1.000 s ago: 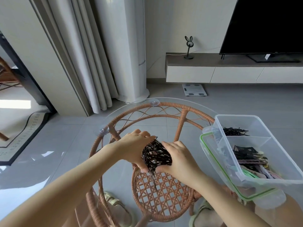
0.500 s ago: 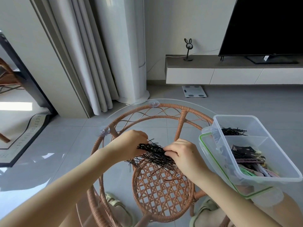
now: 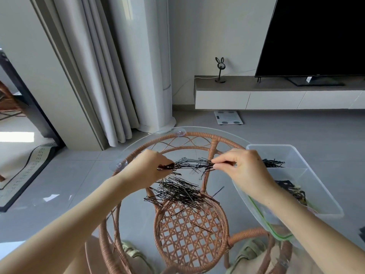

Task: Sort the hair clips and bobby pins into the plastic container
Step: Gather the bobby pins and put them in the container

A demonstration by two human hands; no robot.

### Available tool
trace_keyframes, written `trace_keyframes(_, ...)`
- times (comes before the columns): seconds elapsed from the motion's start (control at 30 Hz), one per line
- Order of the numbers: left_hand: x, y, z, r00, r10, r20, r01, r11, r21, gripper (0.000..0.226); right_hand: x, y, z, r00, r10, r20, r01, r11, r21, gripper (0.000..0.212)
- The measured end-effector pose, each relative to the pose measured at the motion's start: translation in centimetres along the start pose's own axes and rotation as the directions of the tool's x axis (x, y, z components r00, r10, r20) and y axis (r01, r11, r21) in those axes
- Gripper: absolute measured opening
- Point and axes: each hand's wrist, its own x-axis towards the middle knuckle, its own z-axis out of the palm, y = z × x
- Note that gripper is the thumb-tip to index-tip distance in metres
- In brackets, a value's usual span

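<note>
A loose pile of black bobby pins [image 3: 181,192] lies on the round glass tabletop [image 3: 138,143]. Above it, my left hand [image 3: 147,171] and my right hand [image 3: 243,171] each pinch one end of a tangled bunch of bobby pins [image 3: 194,165] stretched between them. At the right stands the clear plastic container [image 3: 296,153]. Its far compartment holds a few bobby pins [image 3: 273,163]; the nearer compartment holds dark hair clips [image 3: 290,189], partly hidden by my right forearm.
The glass top rests on a brown rattan frame [image 3: 197,135] with a woven lower shelf [image 3: 189,234]. A green-rimmed lid [image 3: 272,232] lies under the container. Beyond are curtains [image 3: 94,76], a TV bench [image 3: 276,95] and a scale [image 3: 228,117] on the floor.
My hands have lifted and drawn apart, pulling a bunch of pins out between them. Most of the clump has dropped and spread on the glass.
</note>
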Motion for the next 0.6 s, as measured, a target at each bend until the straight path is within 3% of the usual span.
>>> trace_keyframes(0.23, 1.1, 1.1, -1.5, 0.999, -0.022, -0.032, 0.021, 1.0, -0.01, 0.019, 1.2, 2.0, -4.9, 0.993, 0.082, -0.085, -0.072, 0.991, 0.114, 0.018)
trace_keyframes(0.47, 3.0, 2.7, -1.8, 0.998, -0.02, -0.062, 0.018, 0.999, -0.03, 0.017, 1.6, 6.6, -10.6, 0.976, 0.148, -0.158, -0.143, 0.989, 0.043, 0.019)
trace_keyframes(0.6, 4.7, 3.6, -1.8, 0.998, 0.005, -0.058, -0.005, 1.0, 0.0, 0.014, 1.7, 10.5, -12.2, 0.972, 0.203, -0.115, -0.211, 0.975, -0.068, 0.014)
